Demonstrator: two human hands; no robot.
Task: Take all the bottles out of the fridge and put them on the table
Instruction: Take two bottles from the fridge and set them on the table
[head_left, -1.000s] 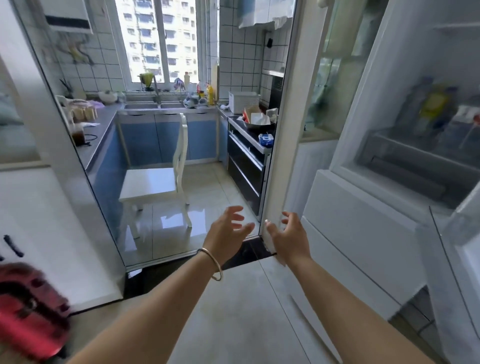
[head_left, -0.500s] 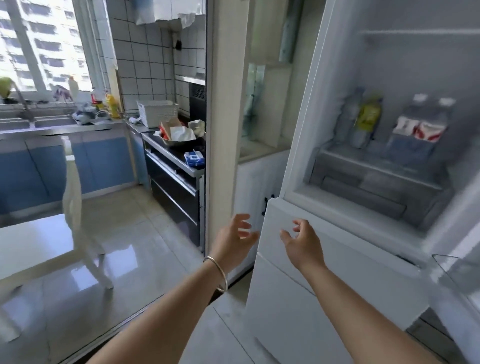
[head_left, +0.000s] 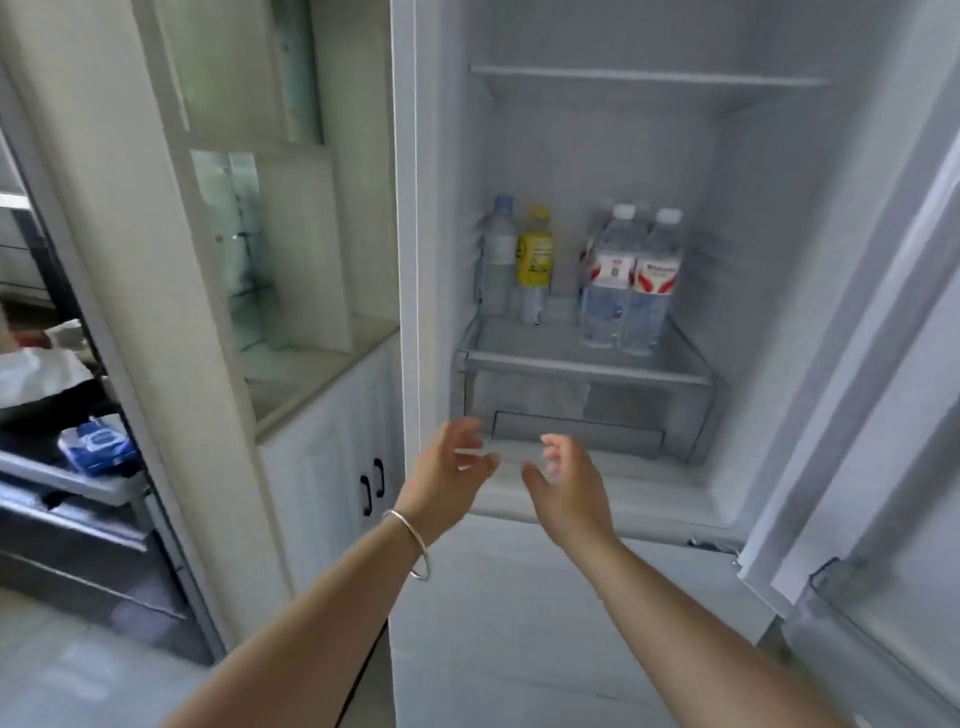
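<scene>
The white fridge (head_left: 737, 218) stands open in front of me. On its lower shelf (head_left: 587, 364) stand several bottles: a clear water bottle (head_left: 497, 254) at the far left, a yellow-labelled bottle (head_left: 535, 260) beside it, and two clear bottles with red-and-white labels (head_left: 610, 280) (head_left: 655, 283) on the right, with more partly hidden behind them. My left hand (head_left: 447, 473) and my right hand (head_left: 569, 483) are raised side by side below the shelf, in front of the drawer. Both hold nothing and their fingers are spread.
The fridge door (head_left: 883, 395) hangs open on the right. A crisper drawer (head_left: 576, 431) sits under the shelf, and an upper shelf (head_left: 649, 78) is bare. A white cabinet (head_left: 322, 467) with black handles stands left of the fridge, beside a dark oven unit (head_left: 67, 519).
My view has swung right from the kitchen to face the fridge interior. Both hands have moved forward and up toward the lower shelf, still holding nothing.
</scene>
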